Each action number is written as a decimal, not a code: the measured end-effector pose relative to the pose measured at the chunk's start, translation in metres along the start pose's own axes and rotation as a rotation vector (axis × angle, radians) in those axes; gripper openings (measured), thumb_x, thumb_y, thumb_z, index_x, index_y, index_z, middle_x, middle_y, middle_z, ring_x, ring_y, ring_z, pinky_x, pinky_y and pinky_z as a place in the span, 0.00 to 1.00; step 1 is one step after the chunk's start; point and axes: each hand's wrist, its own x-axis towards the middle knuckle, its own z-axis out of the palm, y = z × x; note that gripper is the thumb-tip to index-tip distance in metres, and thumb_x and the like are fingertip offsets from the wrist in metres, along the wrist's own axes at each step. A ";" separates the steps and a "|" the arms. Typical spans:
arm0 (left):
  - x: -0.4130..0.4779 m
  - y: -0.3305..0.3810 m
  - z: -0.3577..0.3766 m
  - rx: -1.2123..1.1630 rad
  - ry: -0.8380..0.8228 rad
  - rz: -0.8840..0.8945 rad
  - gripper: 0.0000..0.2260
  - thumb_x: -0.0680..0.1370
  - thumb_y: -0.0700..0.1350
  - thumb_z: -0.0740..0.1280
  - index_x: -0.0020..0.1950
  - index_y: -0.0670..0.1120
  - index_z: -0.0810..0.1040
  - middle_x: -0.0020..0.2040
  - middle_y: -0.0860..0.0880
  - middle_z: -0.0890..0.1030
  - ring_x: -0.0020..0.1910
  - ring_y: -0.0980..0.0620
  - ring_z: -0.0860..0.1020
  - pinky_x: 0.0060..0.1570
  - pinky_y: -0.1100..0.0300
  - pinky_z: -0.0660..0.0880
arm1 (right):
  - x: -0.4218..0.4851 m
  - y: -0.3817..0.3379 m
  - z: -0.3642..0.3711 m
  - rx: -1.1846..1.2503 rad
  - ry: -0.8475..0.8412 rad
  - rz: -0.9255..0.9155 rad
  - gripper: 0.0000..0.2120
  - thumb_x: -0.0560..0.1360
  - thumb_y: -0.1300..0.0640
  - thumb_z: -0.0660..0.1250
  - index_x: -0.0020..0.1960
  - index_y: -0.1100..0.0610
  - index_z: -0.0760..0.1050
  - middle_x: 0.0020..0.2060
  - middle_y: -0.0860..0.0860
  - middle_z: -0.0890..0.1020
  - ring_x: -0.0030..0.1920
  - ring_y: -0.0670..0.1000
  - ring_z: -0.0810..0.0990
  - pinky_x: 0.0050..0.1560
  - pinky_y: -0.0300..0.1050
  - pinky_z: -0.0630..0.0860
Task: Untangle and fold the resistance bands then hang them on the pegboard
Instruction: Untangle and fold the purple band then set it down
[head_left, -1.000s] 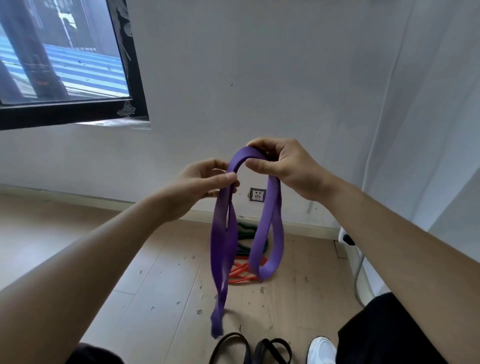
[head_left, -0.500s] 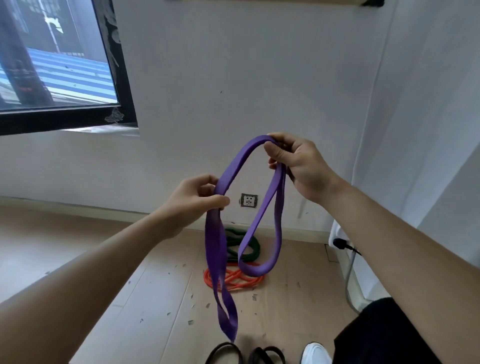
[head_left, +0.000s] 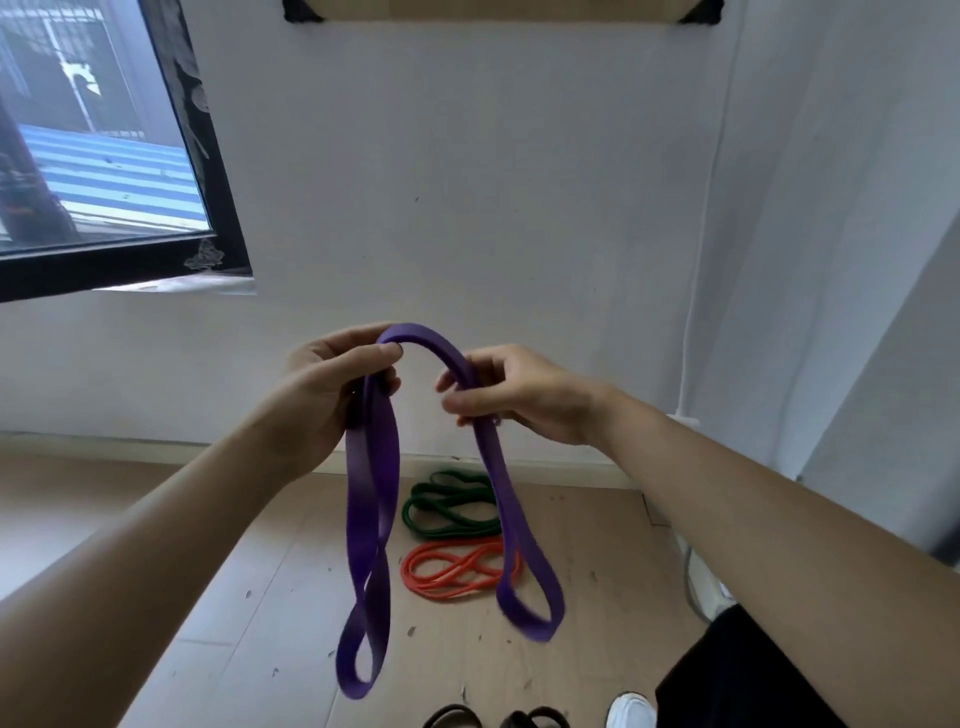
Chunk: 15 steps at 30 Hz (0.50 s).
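A: Two dark rubbery loops (head_left: 491, 717) lie at the bottom edge, beside a white shoe toe (head_left: 629, 711). What is held above them?

B: A flat, wide purple rubber resistance band (head_left: 370, 519), smooth and matte. The left hand (head_left: 332, 395) pinches its doubled strands between thumb and fingers; the right hand (head_left: 514, 397) closes its fingers around the other side. Between the hands the band arches in a rounded hump.

A: And below the hands?

B: Two long loops hang free, apart from each other. The left one twists once near its lower end; the right one ends in a plain rounded curve.

A: Farther off?

B: On the pale wood-plank floor (head_left: 260, 597), speckled with small debris, a thin orange band (head_left: 457, 571) lies coiled, just beyond it a dark green one (head_left: 449, 506), near the white plastered wall (head_left: 467, 182). High up, the lower edge of a tan board (head_left: 498, 9) shows.
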 end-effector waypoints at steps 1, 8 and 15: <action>0.000 -0.001 0.003 0.026 -0.005 -0.006 0.26 0.58 0.53 0.84 0.53 0.48 0.87 0.39 0.48 0.82 0.39 0.53 0.80 0.47 0.59 0.77 | 0.003 -0.003 0.004 0.047 0.040 -0.034 0.14 0.75 0.59 0.75 0.59 0.60 0.79 0.43 0.51 0.83 0.46 0.51 0.82 0.56 0.50 0.78; -0.003 -0.004 0.008 0.108 -0.032 0.017 0.19 0.67 0.50 0.79 0.56 0.47 0.86 0.44 0.46 0.83 0.41 0.51 0.78 0.45 0.61 0.79 | 0.008 -0.014 0.008 0.021 0.146 -0.142 0.14 0.74 0.57 0.76 0.56 0.63 0.81 0.43 0.53 0.83 0.44 0.51 0.80 0.49 0.45 0.80; -0.001 -0.004 0.005 0.174 -0.070 0.045 0.33 0.59 0.57 0.83 0.60 0.44 0.81 0.48 0.45 0.85 0.48 0.49 0.83 0.51 0.59 0.80 | 0.008 -0.025 0.011 0.100 0.203 -0.248 0.11 0.77 0.58 0.73 0.55 0.63 0.81 0.45 0.57 0.82 0.44 0.53 0.79 0.46 0.46 0.77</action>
